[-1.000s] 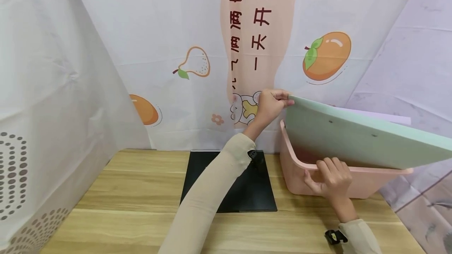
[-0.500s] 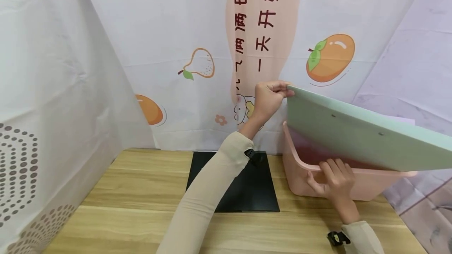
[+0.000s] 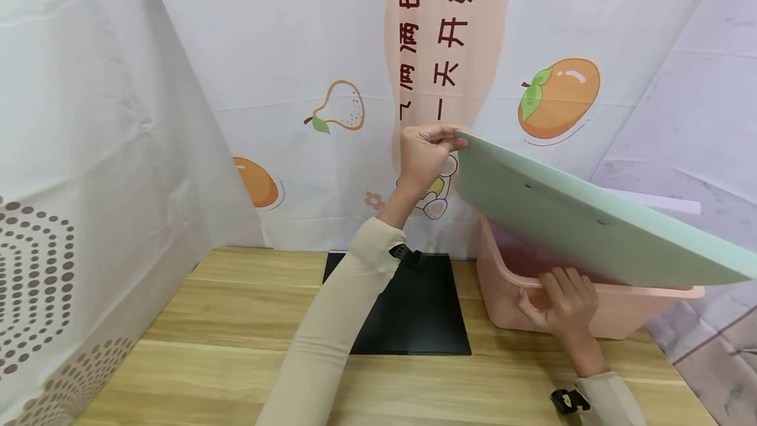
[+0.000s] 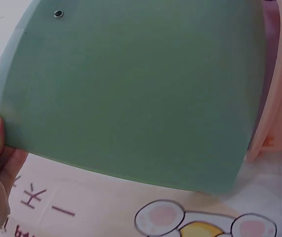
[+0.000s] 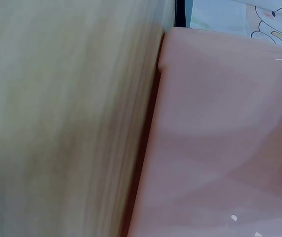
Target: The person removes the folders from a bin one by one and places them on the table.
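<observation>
My left hand [image 3: 427, 153] pinches the upper left corner of a mint-green file folder [image 3: 550, 215], thumb on the near face. The folder is tilted, its far left end raised and its lower edge overlapping the rim of a pink plastic bin [image 3: 497, 294]. Two small metal rivets show on it in the head view, one in the left wrist view, where the folder [image 4: 141, 98] fills most of the frame. My right hand [image 3: 568, 307] holds the bin's front rim, fingers hooked over it and thumb on the outside. In the right wrist view only the bin wall [image 5: 220, 123] shows, without the hand.
A black flat sheet [image 3: 414, 314] lies on the wooden table [image 3: 195, 334], left of the bin. Behind the folder, a pale lilac edge [image 3: 656, 201] sticks up from the bin. A printed cloth [image 3: 296, 31] hangs at the back and sides.
The left hand has lifted the folder's left end higher and drawn it leftward, uncovering more of the bin's inside. The right hand keeps its hold on the rim.
</observation>
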The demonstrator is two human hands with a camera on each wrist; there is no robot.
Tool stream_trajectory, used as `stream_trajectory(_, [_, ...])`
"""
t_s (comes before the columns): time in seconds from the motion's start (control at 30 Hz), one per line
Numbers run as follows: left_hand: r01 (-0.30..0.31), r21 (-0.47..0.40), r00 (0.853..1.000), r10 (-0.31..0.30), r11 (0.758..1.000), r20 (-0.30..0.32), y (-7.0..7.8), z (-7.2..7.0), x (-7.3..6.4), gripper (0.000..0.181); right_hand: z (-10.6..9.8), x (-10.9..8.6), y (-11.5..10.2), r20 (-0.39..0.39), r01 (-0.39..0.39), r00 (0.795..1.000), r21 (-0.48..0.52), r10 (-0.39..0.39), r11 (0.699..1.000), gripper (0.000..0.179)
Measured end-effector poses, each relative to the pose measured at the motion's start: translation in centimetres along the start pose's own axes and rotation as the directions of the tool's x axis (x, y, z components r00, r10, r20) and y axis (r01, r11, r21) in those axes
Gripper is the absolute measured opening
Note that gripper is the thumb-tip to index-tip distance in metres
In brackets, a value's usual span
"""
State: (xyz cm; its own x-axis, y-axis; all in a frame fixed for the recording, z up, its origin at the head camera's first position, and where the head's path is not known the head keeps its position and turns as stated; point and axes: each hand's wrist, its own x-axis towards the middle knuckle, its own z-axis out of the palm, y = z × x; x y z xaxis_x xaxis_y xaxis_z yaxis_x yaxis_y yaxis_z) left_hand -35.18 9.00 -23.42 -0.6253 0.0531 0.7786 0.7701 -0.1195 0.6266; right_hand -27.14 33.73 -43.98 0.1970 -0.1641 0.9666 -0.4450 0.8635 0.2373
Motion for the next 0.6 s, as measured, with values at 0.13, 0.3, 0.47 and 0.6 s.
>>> stream_trajectory(0.13, [-0.014, 0.015, 1.0, 0.014, 1.0, -0.027, 0.2, -1.1, -0.1, 0.009, 0.0, -0.1, 0.1, 0.001, -0.004, 1.0, 0.004, 0.004, 1.0, 0.059])
stream_trajectory(0.3, [-0.029, 0.034, 0.998, 0.032, 0.999, -0.062, 0.3, -2.4, -0.5, 0.012, -0.1, -0.2, 0.2, 0.002, -0.003, 1.0, 0.008, 0.003, 1.0, 0.06])
stream_trajectory(0.47, [-0.048, 0.068, 0.993, 0.054, 0.997, -0.1, 0.3, -3.8, -1.0, 0.011, 0.0, 0.1, 0.0, -0.008, -0.002, 1.0, 0.016, 0.003, 1.0, 0.061])
stream_trajectory(0.6, [-0.065, 0.07, 0.988, 0.074, 0.995, -0.136, 0.6, -4.9, -1.3, 0.008, 0.0, 0.4, -0.1, -0.017, 0.005, 1.0, 0.027, -0.005, 1.0, 0.061])
